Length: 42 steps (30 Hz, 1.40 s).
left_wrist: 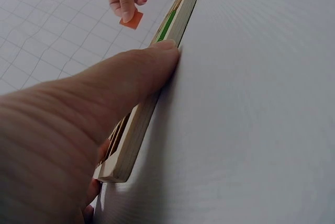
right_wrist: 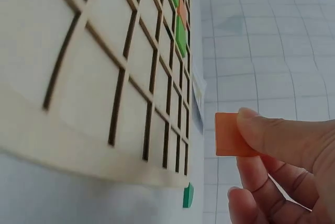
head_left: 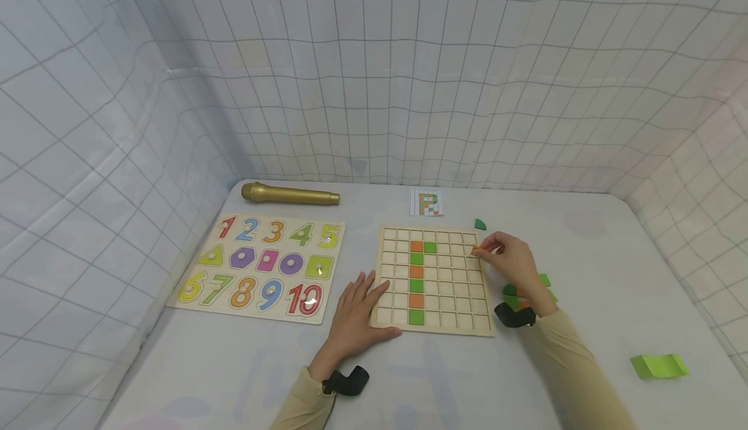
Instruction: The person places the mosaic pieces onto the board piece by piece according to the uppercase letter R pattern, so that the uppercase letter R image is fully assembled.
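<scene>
A wooden grid board (head_left: 448,302) lies flat on the white-covered table. One column holds alternating orange and green square tiles (head_left: 416,286), with one more green tile (head_left: 430,247) beside the topmost orange one. My left hand (head_left: 352,324) rests with spread fingers at the board's near left corner; its thumb (left_wrist: 131,72) lies against the front edge. Above the board's right edge, my right hand (head_left: 510,262) pinches an orange square tile (right_wrist: 226,136) between thumb and fingers. The held tile is raised off the board.
Left of the board lies a number-and-shape puzzle (head_left: 234,265), with a gold microphone (head_left: 292,194) behind it. A pattern card (head_left: 426,202) and a dark green piece (head_left: 480,224) lie beyond the board. Several tiles (head_left: 545,280) sit under my right wrist; a green curved block (head_left: 660,366) lies far right.
</scene>
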Each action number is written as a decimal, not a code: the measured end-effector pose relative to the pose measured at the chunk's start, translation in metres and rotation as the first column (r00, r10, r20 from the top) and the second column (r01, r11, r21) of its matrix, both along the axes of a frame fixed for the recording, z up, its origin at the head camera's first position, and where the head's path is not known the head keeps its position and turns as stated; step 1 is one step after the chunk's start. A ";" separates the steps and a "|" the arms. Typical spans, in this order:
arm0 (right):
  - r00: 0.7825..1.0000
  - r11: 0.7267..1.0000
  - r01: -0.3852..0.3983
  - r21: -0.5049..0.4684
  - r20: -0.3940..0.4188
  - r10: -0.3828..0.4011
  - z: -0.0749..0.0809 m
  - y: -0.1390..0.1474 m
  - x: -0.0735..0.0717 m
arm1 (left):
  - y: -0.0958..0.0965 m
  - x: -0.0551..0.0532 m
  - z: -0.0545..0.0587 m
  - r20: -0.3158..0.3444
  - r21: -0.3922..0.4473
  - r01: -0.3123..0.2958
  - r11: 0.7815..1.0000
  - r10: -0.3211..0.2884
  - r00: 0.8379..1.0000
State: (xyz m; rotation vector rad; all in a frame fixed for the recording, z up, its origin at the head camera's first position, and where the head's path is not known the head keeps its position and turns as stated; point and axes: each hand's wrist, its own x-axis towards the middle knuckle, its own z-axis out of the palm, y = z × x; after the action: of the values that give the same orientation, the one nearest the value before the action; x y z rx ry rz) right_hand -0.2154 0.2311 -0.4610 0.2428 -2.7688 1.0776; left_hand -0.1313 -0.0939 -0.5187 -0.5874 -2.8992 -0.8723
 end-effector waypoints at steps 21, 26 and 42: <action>0.986 0.992 -0.127 0.020 0.107 0.125 -0.006 -0.045 -0.033 | -0.001 0.000 0.000 -0.021 -0.002 0.011 1.000 -0.011 1.000; 0.982 0.991 -0.134 0.020 0.133 0.131 -0.007 -0.048 -0.034 | 0.000 0.000 0.000 -0.019 -0.002 0.011 1.000 -0.011 1.000; 0.975 0.983 -0.137 0.120 0.193 0.112 -0.006 -0.051 -0.038 | 0.000 0.000 -0.001 -0.012 -0.002 0.005 1.000 -0.005 1.000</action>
State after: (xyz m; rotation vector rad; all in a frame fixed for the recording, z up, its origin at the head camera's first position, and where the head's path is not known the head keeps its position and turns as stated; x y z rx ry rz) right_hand -0.2536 0.1806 -0.4675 0.3551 -3.0342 0.9905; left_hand -0.1312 -0.0939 -0.5197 -0.5978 -2.8896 -0.8628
